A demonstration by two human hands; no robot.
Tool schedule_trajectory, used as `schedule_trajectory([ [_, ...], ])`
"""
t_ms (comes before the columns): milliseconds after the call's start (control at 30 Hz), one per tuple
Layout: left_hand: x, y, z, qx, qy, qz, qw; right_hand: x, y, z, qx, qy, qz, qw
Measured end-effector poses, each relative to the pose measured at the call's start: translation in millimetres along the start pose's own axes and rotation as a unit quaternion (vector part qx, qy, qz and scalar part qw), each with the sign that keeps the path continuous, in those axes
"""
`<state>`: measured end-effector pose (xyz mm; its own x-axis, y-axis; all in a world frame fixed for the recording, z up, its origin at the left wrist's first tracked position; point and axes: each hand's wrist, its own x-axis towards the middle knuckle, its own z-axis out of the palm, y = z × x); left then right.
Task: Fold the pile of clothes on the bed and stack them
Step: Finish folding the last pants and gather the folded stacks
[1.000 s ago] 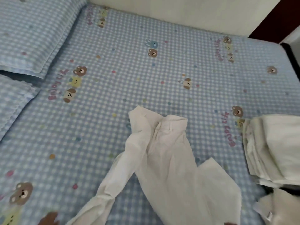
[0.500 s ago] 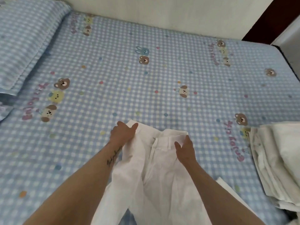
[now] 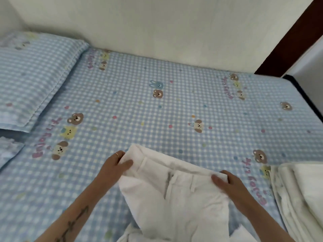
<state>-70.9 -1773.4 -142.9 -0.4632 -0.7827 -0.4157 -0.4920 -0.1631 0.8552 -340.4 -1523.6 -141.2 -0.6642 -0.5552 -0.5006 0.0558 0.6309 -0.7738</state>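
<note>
White trousers (image 3: 174,203) lie front side up on the blue checked bed sheet (image 3: 139,110), waistband toward the wall. My left hand (image 3: 115,165) pinches the left end of the waistband, thumb on top. My right hand (image 3: 227,182) grips the right end of the waistband. The waistband is raised a little off the sheet between both hands. The trouser legs run down out of view at the bottom edge. A stack of white folded clothes (image 3: 300,198) sits on the bed at the right.
A pillow (image 3: 33,75) in matching checked fabric lies at the far left, with a second one (image 3: 8,151) below it. A pale wall (image 3: 157,28) borders the far side of the bed. A dark wooden frame (image 3: 290,37) stands at the upper right.
Both hands came into view and took hold of the waistband ends. My right hand slid out to the right end, and the waistband is now spread wider and lifted.
</note>
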Motion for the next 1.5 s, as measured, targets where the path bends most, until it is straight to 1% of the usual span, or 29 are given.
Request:
schedule_trajectory([
  [67,-42.4,45.4,-19.5,-0.031,-0.005,0.043,0.999,-42.5,-48.6,-18.7,-0.021,0.076,-0.065,0.995],
  [133,-83.3,91.9,-34.2,-0.064,0.011,0.077,0.995,-87.0,-99.4,-36.8,-0.017,0.152,-0.124,0.980],
  [233,-155.2,174.8,-46.4,-0.113,0.054,0.157,0.980,-159.5,-179.9,-64.0,0.013,0.248,-0.202,0.947],
  [333,-234.9,252.2,-47.0,-0.097,0.124,0.268,0.951,-233.2,-254.6,-82.3,0.055,0.303,-0.267,0.913],
  [367,-263.9,276.8,-46.0,-0.098,0.148,0.305,0.936,-260.4,-278.6,-86.9,0.075,0.306,-0.292,0.903],
  [433,-319.1,318.7,-38.1,-0.104,0.184,0.365,0.907,-309.4,-317.7,-89.1,0.122,0.289,-0.333,0.889],
  [500,-368.8,356.2,-26.6,-0.102,0.214,0.420,0.876,-360.7,-350.5,-92.0,0.157,0.252,-0.366,0.882],
  [600,-424.4,396.5,-10.5,-0.097,0.256,0.483,0.832,-423.8,-379.0,-96.1,0.186,0.187,-0.410,0.873],
  [667,-451.4,413.9,-6.4,-0.102,0.289,0.516,0.800,-458.7,-387.1,-105.6,0.206,0.169,-0.436,0.860],
  [700,-461.9,419.3,-5.5,-0.095,0.303,0.524,0.790,-473.3,-388.4,-111.8,0.215,0.167,-0.444,0.854],
  [767,-477.5,424.5,-1.6,-0.080,0.316,0.535,0.779,-493.9,-387.8,-121.8,0.214,0.163,-0.461,0.846],
  [800,-485.1,426.6,1.7,-0.092,0.311,0.537,0.779,-503.3,-385.9,-126.6,0.207,0.150,-0.470,0.845],
  [867,-499.1,432.1,7.2,-0.128,0.267,0.533,0.793,-518.6,-381.7,-134.2,0.193,0.099,-0.477,0.852],
  [900,-506.2,434.2,9.2,-0.116,0.253,0.534,0.798,-524.5,-380.0,-139.1,0.181,0.080,-0.478,0.856],
  [933,-510.1,435.4,9.5,-0.090,0.231,0.539,0.805,-527.3,-379.6,-145.7,0.168,0.075,-0.480,0.858],
  [1000,-521.6,439.1,0.0,-0.060,0.147,0.540,0.827,-531.0,-379.0,-165.6,0.173,0.082,-0.491,0.850],
  [1033,-527.9,443.0,-8.7,-0.033,0.126,0.551,0.824,-531.7,-378.7,-177.8,0.184,0.080,-0.495,0.845],
  [1067,-533.2,449.5,-19.1,0.014,0.145,0.583,0.799,-531.6,-377.9,-188.7,0.186,0.073,-0.502,0.841],
  [1100,-534.1,458.8,-31.0,0.095,0.182,0.616,0.761,-531.6,-377.2,-196.3,0.180,0.059,-0.514,0.837],
  [1133,-535.9,470.9,-40.4,0.197,0.199,0.633,0.722,-533.0,-375.3,-202.0,0.171,0.043,-0.528,0.831],
  [1167,-538.6,485.6,-48.1,0.300,0.189,0.619,0.700,-534.2,-373.5,-205.7,0.167,0.029,-0.541,0.824],
  [1200,-543.2,500.6,-52.2,0.385,0.162,0.583,0.697,-535.0,-370.3,-208.2,0.171,0.020,-0.550,0.817],
  [1233,-547.4,512.9,-53.0,0.431,0.125,0.546,0.707,-535.5,-366.7,-209.2,0.182,0.019,-0.551,0.814],
  [1267,-549.7,520.4,-53.1,0.451,0.097,0.527,0.714,-534.7,-362.6,-209.2,0.194,0.027,-0.546,0.815],
  [1300,-550.2,526.7,-51.6,0.446,0.090,0.537,0.710,-532.4,-355.2,-211.1,0.202,0.039,-0.532,0.821],
  [1333,-550.2,532.1,-52.0,0.437,0.089,0.552,0.705,-529.0,-346.4,-212.2,0.195,0.048,-0.509,0.837],
  [1400,-550.7,543.0,-54.5,0.419,0.088,0.569,0.703,-521.9,-323.6,-209.9,0.126,0.045,-0.454,0.881],
  [1433,-553.8,550.5,-57.3,0.413,0.085,0.570,0.705,-519.2,-312.8,-206.9,0.091,0.039,-0.436,0.895],
  [1500,-563.6,569.1,-58.6,0.414,0.084,0.569,0.705,-515.4,-297.4,-207.9,0.074,0.043,-0.422,0.903],
])
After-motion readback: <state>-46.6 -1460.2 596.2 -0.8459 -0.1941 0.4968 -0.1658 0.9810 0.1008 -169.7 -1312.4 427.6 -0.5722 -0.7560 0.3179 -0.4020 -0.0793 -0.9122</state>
